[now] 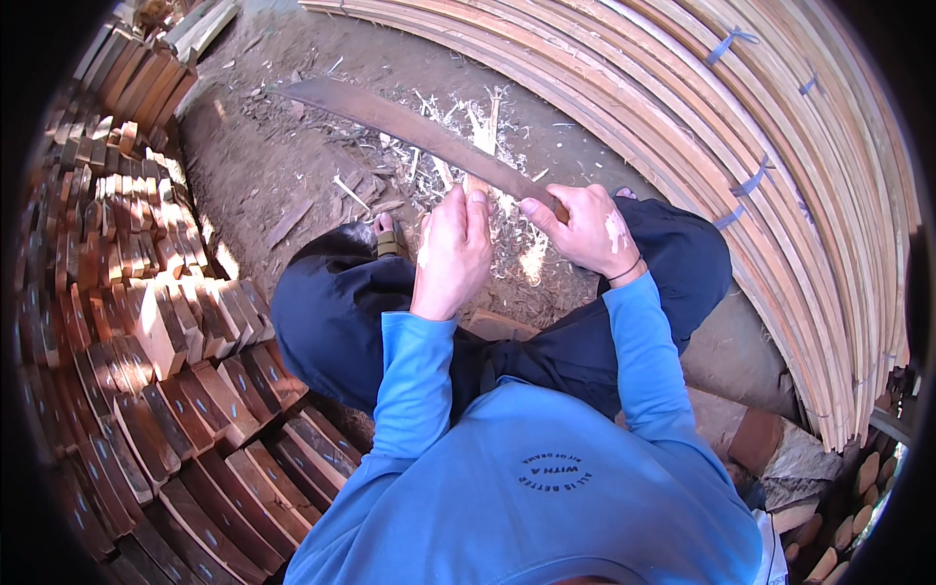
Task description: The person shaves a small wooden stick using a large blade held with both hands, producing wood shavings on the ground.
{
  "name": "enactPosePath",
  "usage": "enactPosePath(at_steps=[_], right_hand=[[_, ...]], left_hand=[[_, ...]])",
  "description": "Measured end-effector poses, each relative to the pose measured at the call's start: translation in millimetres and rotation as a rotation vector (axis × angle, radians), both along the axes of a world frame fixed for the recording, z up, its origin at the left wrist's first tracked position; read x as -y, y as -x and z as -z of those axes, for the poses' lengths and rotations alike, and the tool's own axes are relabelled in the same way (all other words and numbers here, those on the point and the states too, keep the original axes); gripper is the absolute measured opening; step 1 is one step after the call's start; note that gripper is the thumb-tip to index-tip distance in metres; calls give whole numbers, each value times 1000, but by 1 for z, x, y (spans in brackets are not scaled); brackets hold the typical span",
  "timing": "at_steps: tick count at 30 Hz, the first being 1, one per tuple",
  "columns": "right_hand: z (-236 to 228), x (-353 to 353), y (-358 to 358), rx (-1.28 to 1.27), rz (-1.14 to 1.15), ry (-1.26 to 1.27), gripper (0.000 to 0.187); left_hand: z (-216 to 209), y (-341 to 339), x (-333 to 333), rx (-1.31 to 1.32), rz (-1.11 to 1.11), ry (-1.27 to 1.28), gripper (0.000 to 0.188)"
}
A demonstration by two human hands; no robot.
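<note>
My right hand (588, 226) is closed round the handle of a machete (409, 129). Its long, dull brown blade slants away to the far left. My left hand (453, 249) is closed on a pale wooden stick (476, 182), thumb pointing forward; most of the stick is hidden by the fingers and the blade. The blade crosses over the stick just ahead of the left thumb. Whether its edge touches the wood I cannot tell. Pale wood shavings (531, 261) lie on the ground beneath and beyond both hands, between my bent knees.
Stacks of short cut wood blocks (185, 322) rise close on the left. Along the right runs a big pile of long wooden strips (702, 117), bound with blue ties (751, 178). Bark and wood scraps (290, 222) litter the dirt floor. Stone-like blocks (780, 458) sit behind at right.
</note>
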State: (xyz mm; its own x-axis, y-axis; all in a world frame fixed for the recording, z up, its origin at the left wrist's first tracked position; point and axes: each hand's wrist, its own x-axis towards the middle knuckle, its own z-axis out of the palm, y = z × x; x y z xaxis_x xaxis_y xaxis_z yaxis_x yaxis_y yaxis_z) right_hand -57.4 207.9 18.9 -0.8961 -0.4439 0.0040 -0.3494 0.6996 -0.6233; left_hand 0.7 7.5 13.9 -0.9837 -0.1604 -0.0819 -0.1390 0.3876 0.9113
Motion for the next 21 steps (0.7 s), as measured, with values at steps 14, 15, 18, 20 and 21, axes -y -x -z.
enactPosePath(at_steps=[14,15,18,20,21], right_hand=[[11,23,11,-50,15,15,65],[12,23,12,-23,16,1,68],[12,26,14,38,27,-22,75],[12,27,15,49,36,-11,76],[13,26,20,32,76,-4,76]], left_hand=[[1,0,1,-91,-78,159,27],[4,1,2,-89,-77,149,27],[12,3,5,-71,-78,120,27],[15,4,6,-42,-89,103,27],[13,1,4,-18,-53,95,27]])
